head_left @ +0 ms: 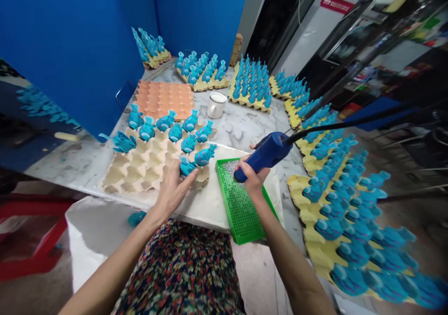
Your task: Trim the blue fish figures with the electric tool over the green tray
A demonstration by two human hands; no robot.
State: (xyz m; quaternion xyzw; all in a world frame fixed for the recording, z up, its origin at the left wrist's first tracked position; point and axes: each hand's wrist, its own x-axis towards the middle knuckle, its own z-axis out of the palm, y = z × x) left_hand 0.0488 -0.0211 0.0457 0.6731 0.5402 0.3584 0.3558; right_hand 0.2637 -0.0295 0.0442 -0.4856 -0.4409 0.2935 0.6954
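My left hand (172,194) sits at the corner of a pale pulp egg tray (121,177), its fingertips against a small blue bird figurine (187,167). It appears to hold that figurine. My right hand (252,177) grips a blue hot glue gun (268,152) with a black cord, its nozzle end low over a green perforated tray (241,212). Silver beads (228,170) lie in that tray. Several more blue bird figurines (176,132) stand in the pale egg tray, and another (205,155) sits close above my left fingers.
Yellow egg trays of blue figurines (336,226) line the right side of the marble table (241,123), with more at the back. An orange egg tray (164,99) and a white mug (217,105) stand beyond. A blue partition (80,39) rises at the back left.
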